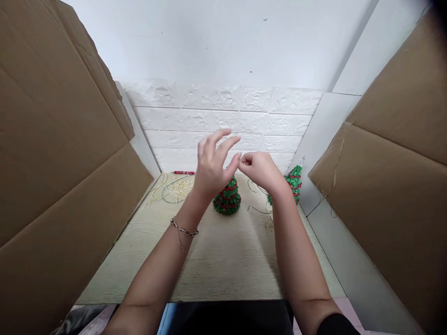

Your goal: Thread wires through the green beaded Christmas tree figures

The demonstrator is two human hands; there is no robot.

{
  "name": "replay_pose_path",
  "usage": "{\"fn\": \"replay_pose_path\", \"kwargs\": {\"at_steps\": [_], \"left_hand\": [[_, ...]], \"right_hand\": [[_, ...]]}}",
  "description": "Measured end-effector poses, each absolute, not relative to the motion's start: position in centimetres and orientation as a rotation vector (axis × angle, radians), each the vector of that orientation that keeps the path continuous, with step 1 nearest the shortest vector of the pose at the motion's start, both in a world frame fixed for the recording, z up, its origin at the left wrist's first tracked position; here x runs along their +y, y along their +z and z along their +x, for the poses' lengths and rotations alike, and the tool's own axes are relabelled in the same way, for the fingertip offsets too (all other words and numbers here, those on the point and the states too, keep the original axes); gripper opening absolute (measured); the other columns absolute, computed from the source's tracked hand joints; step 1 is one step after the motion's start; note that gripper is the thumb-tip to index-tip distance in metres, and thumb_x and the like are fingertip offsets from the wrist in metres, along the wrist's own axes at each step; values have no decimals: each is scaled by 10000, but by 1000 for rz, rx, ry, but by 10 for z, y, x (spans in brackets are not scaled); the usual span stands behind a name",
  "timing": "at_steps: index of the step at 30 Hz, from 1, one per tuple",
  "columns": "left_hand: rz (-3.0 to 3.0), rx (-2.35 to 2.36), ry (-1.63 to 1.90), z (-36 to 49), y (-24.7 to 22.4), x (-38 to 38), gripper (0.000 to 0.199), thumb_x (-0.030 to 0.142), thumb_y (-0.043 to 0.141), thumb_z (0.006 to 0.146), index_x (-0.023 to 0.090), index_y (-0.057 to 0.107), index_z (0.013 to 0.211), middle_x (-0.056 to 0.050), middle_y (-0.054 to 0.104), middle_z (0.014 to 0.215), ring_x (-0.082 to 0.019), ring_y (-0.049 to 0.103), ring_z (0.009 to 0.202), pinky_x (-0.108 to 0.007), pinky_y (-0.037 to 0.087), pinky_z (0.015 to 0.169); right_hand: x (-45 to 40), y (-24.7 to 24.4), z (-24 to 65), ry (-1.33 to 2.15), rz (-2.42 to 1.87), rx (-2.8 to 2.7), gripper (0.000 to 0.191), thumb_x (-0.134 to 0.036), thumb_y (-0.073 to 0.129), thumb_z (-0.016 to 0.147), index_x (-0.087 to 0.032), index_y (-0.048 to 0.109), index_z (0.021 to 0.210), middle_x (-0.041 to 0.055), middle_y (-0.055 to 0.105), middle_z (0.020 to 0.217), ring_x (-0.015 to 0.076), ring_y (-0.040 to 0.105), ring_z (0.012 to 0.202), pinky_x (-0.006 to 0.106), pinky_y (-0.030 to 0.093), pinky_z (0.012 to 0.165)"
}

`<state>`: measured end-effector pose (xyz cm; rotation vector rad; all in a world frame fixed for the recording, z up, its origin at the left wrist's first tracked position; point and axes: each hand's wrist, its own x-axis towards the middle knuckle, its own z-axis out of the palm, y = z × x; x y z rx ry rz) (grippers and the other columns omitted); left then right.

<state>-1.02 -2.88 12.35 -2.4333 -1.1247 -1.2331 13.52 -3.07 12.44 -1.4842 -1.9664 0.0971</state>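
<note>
My left hand is raised with its fingers spread, and its thumb tip meets the fingertips of my right hand. The fingers of my right hand are curled into a pinch; whatever they hold, if anything, is too small to make out. Directly below and behind both hands stands a small green beaded Christmas tree wound with red garland, its top hidden by my left hand. A second green and red tree with a clear tip stands at the right, partly covered by my right forearm.
Yellow, white and green wires lie tangled at the back left of the table, near a red pen-like stick. Thin loose wires lie between the trees. Cardboard panels flank both sides, with a white brick-patterned wall behind.
</note>
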Motion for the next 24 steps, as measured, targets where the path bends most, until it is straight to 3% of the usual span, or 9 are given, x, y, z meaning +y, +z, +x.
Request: {"fn": "replay_pose_path", "kwargs": {"at_steps": [4, 8, 12, 19, 24], "left_hand": [[-2560, -1124, -1114, -21, 115, -2, 188, 282, 525, 799, 192, 535, 963, -54, 561, 1061, -199, 470, 1048, -345, 343, 926], [-2697, -1217, -1020, -29, 113, 6, 76, 248, 529, 781, 176, 544, 758, -20, 591, 845, -155, 521, 846, -282, 392, 765], [-2767, -1270, -929, -29, 114, 4, 128, 256, 506, 783, 172, 590, 735, -25, 616, 828, -156, 535, 804, -279, 386, 709], [-2870, -1333, -674, -28, 115, 4, 313, 296, 377, 826, 165, 635, 707, -53, 630, 794, -168, 551, 766, -296, 388, 685], [-2941, -1375, -790, -29, 115, 0, 223, 316, 444, 775, 174, 611, 818, -35, 630, 846, -162, 557, 773, -276, 409, 666]], "right_hand": [[-33, 123, 137, 134, -1524, -2044, 177, -230, 476, 722, -163, 556, 579, 18, 558, 584, 110, 450, 556, 230, 301, 539], [-28, 117, 129, 112, -1618, -2047, 183, -238, 468, 738, -162, 584, 619, 47, 601, 656, 121, 484, 580, 240, 311, 546], [-16, 106, 124, 188, -1587, -2085, 192, -272, 519, 728, -151, 573, 589, 39, 578, 614, 109, 464, 555, 237, 300, 524], [3, 98, 146, 988, -1272, -2040, 271, -398, 590, 701, -129, 620, 677, -1, 565, 586, 64, 439, 478, 207, 356, 476], [4, 98, 148, 1017, -1270, -1999, 230, -349, 622, 677, -122, 598, 648, -17, 537, 598, 51, 428, 491, 195, 360, 471]]}}
